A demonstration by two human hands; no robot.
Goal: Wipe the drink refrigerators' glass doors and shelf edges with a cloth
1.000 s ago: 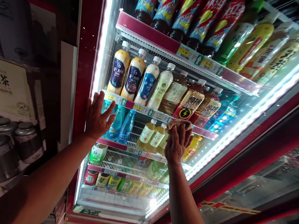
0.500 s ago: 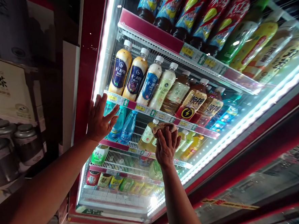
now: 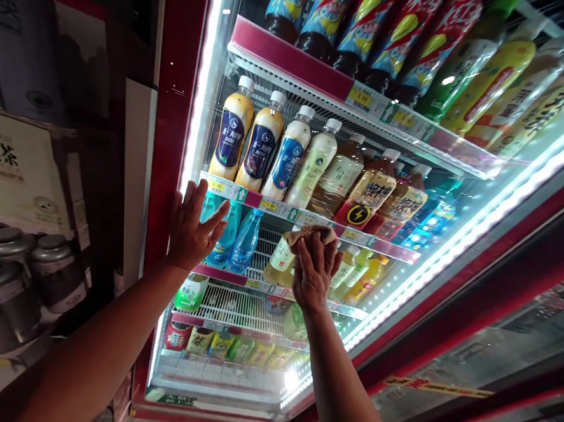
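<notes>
A lit drinks fridge with a red frame point(image 3: 172, 77) fills the middle of the view, its glass door in front of the shelves. My right hand point(image 3: 313, 269) presses a brownish cloth point(image 3: 307, 236) flat against the glass, in front of the middle shelf's price strip. The fingers lie over the cloth. My left hand point(image 3: 197, 227) has its fingers spread and holds nothing; it is near the door's left edge, seemingly braced on the glass or frame. Behind the glass stand milk tea bottles point(image 3: 259, 145) and blue bottles point(image 3: 242, 242).
Red and blue bottles point(image 3: 366, 24) stand on the upper shelf, small drinks point(image 3: 221, 344) on the bottom one. Metal canisters point(image 3: 56, 269) and a tea box point(image 3: 16, 170) sit at left. Another red-framed panel point(image 3: 462, 346) lies at lower right.
The view has shifted slightly, so the fridge appears a little further right. My right hand and the cloth have moved slightly left across the glass. My left hand stays by the door edge.
</notes>
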